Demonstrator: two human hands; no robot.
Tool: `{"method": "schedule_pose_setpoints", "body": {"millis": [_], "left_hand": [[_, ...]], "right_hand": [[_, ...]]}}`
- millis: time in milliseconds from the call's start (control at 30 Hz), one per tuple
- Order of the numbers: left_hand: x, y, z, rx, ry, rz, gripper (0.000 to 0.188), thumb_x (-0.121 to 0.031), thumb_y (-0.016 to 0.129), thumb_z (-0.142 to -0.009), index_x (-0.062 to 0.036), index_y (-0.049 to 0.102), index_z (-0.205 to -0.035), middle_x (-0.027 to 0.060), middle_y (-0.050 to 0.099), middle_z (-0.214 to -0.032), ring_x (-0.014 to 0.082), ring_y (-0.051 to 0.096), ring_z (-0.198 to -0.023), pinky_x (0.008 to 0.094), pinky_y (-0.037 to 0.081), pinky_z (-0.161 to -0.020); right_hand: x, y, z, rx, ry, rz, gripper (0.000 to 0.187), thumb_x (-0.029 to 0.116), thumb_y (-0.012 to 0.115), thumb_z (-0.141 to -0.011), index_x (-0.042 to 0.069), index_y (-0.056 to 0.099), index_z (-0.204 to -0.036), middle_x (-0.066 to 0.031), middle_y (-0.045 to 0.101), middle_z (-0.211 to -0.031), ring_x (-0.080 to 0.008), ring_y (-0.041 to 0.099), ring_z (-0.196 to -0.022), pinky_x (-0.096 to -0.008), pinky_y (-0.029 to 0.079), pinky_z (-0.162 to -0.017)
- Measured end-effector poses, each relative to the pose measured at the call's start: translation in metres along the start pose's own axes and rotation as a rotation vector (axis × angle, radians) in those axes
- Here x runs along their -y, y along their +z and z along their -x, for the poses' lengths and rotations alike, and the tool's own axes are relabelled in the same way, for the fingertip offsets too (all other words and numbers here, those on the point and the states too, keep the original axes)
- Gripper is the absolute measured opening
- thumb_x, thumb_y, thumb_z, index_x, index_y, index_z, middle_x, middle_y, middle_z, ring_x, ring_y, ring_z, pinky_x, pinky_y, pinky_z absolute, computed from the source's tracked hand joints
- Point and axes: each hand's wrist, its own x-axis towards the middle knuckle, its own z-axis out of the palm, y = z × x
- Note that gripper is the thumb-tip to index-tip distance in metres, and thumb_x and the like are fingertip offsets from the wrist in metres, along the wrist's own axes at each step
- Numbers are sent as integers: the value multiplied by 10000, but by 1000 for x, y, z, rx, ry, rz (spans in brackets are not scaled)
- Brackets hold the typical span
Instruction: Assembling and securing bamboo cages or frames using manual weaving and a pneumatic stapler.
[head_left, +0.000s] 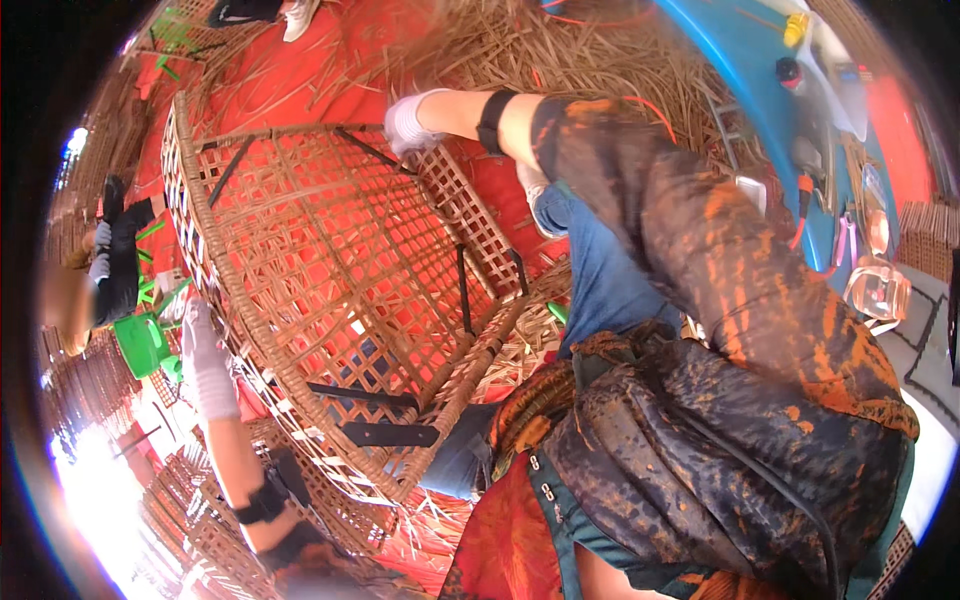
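A large basket-like wicker frame (330, 240), open-woven from brown cane with black metal bars across its corners, lies tilted before me. My left hand (205, 365), in a pale glove, is closed on its left outer rim, with the fingertips partly hidden. At the far right corner my right hand (408, 122), in a pale striped glove, is closed at the frame's edge beside a narrower woven panel (470, 215). The thumb and finger ends of that hand are hard to make out. Black straps circle both wrists.
Loose cane strips (570, 60) cover part of the red floor (345, 50). At the right stands a blue surface (735, 65) with tools and a clear bag. A green plastic stool (142, 345) is at the left, near a co-worker's gloved hands (100, 250). Stacked wickerwork fills the left edge.
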Motion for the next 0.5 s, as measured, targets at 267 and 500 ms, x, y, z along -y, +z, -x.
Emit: {"method": "schedule_pose_setpoints", "body": {"millis": [267,500], "left_hand": [[-44,34,111,-111,465,-1027,751,-298,743,-759,58,423,-1338,220,459,-1315,338,436,-1249,397,340,-1058],[-59,42,105,-132,272,-886,576,-115,758,-692,61,508,-1181,179,486,-1227,321,462,-1176,403,334,-1052]], "right_hand": [[-45,169,-29,-66,289,-190,270,159,610,-777,47,704,-1004,-164,662,-1094,-352,639,-1011,-450,534,-797],[-36,246,-37,-18,599,-642,468,211,607,-820,10,520,-1234,-238,580,-1217,-354,578,-1117,-435,500,-877]]}}
